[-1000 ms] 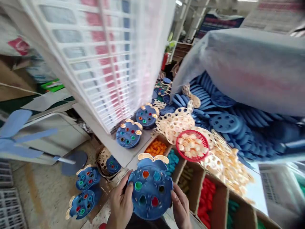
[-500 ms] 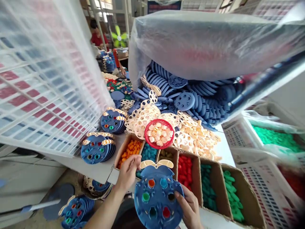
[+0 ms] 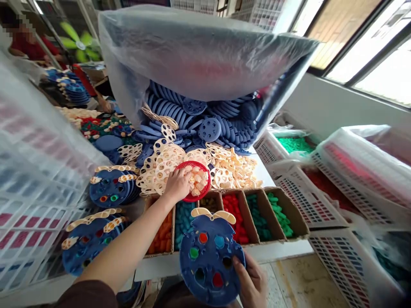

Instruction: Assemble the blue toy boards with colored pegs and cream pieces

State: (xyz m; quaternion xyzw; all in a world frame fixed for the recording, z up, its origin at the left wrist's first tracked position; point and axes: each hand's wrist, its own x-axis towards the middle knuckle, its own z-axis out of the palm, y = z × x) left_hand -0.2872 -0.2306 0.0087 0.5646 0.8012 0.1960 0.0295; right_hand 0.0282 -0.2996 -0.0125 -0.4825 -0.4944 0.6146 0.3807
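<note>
My right hand (image 3: 252,278) grips the lower right edge of a round blue plastic disc (image 3: 210,252), thumb on its face. Coloured cups in red, blue, green and dark tones sit in the disc's holes, and a cream two-lobed piece (image 3: 213,214) is at its top. My left hand (image 3: 178,185) is down in a red basket (image 3: 206,188) holding small cream pieces (image 3: 198,180). Its fingers are bent in among those pieces. The fingertips are hidden, so whatever they pinch cannot be made out.
A divided cardboard box (image 3: 257,233) of coloured cups stands along the table edge. Behind it lie cream perforated plates (image 3: 160,164) and a heap of blue discs (image 3: 180,112) under plastic. Finished-looking stacks (image 3: 111,188) stand left. White crates (image 3: 340,252) line the right; a person (image 3: 35,49) sits far left.
My left hand has moved from beside the orange cups forward into the red basket. The right hand still holds the blue disc. The view has swung to the right.
</note>
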